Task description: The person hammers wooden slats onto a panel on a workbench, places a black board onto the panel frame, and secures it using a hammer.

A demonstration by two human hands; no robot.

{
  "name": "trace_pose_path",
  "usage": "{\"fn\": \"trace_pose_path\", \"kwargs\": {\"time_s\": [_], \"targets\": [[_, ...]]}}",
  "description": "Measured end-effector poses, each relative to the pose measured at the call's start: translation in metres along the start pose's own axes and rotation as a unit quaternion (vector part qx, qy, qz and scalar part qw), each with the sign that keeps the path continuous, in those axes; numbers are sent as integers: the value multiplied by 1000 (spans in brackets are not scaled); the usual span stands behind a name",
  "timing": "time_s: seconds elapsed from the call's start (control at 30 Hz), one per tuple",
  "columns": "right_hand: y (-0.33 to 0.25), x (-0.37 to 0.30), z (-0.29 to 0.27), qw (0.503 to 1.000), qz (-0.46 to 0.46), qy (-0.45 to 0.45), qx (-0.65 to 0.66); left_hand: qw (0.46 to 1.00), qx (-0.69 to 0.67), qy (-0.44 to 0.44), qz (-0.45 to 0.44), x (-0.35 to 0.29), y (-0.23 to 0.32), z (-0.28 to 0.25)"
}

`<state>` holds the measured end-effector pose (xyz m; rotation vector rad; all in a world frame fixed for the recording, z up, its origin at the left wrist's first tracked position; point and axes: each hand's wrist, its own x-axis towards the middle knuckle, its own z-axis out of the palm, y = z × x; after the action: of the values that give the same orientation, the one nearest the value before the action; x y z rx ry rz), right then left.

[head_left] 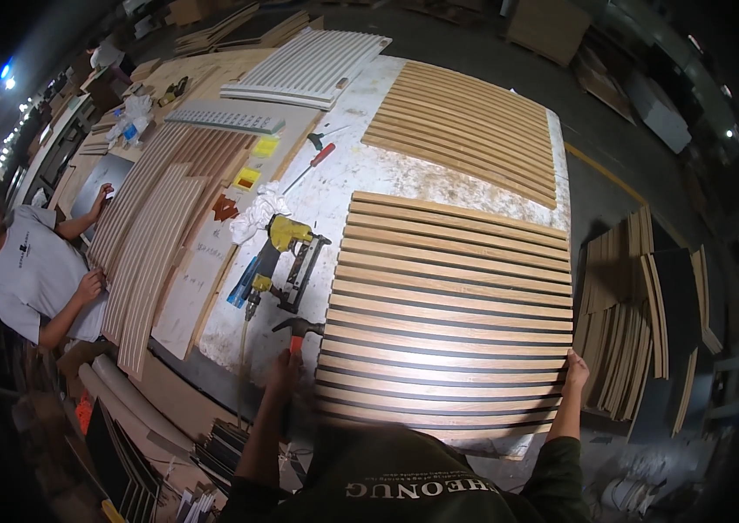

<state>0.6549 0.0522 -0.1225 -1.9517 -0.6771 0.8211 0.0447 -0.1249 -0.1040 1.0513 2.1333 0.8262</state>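
Note:
A slatted wood panel (448, 322) lies in front of me, its light wooden strips separated by dark gaps. My left hand (282, 376) is closed round the orange handle of a claw hammer (298, 328), whose dark head is beside the panel's left edge. My right hand (576, 373) grips the panel's right edge. A yellow and black pneumatic stapler (291, 248) with a hose rests left of the panel. Behind it lie a red-handled screwdriver (320, 157) and a crumpled white cloth (262, 212). Another slatted panel (469, 126) occupies the table's far side.
The worktable (334, 196) has a worn, stained white top. At left a person (47, 270) handles brown slatted panels (156, 231). White ribbed panels (313, 65) are stacked at the far left. Piles of wooden boards (626, 340) stand right of the table.

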Motion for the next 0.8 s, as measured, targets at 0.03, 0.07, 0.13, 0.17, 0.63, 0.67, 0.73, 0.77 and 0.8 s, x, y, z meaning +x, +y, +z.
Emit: {"fn": "trace_pose_path", "kwargs": {"time_s": [0.03, 0.07, 0.13, 0.17, 0.63, 0.67, 0.73, 0.77, 0.8], "targets": [[3, 6, -1, 1000, -1, -17, -13, 997, -57, -17, -52, 7, -14, 3], [2, 9, -2, 1000, -2, -18, -14, 987, -114, -35, -105, 10, -17, 4], [-7, 14, -2, 995, -14, -60, -73, 984, -125, -27, -128, 15, -14, 8], [-15, 11, 6, 995, -15, -63, -73, 979, -137, -17, -150, 17, -10, 7], [-19, -1, 30, 998, -49, -25, -12, 936, 321, 144, -27, 63, 57, -43], [-14, 3, 31, 998, -68, -11, -7, 936, 321, 142, -24, 65, 57, -42], [-7, 5, 24, 997, -78, -11, 9, 948, 287, 131, -49, 73, 53, -43], [-6, 5, 25, 996, -88, -15, 25, 960, 245, 130, -34, 74, 40, -39], [-7, 4, 30, 995, -90, -21, 28, 959, 245, 137, -36, 73, -1, -29]]}}
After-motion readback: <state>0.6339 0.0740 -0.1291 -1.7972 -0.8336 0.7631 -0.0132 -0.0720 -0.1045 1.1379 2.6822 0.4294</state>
